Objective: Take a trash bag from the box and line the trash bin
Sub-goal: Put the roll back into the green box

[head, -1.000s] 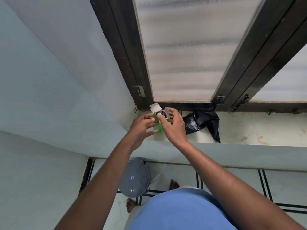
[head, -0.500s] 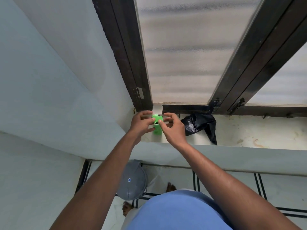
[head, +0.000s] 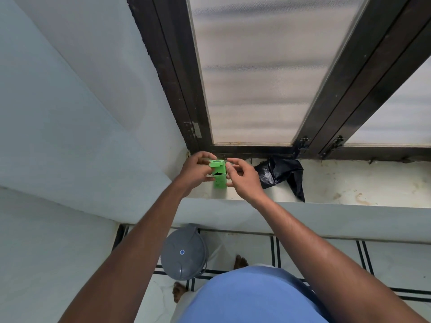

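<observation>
A small green box (head: 220,177) stands upright on the window ledge (head: 349,185), with a dark slit in its front. My left hand (head: 196,170) grips its left side and top flap. My right hand (head: 242,177) pinches its right side near the top. A crumpled black trash bag (head: 282,172) lies on the ledge just right of my right hand, apart from it. The grey trash bin (head: 184,252) with its lid shut stands on the floor below the ledge.
A dark-framed window with frosted panes (head: 251,78) rises behind the ledge. A pale wall (head: 70,124) closes in on the left. My bare feet (head: 240,262) stand on a white tiled floor with black lines beside the bin.
The box's white top flap, open a second ago, now lies folded down. Both hands stay on the box, which stands a little more upright on the ledge.
</observation>
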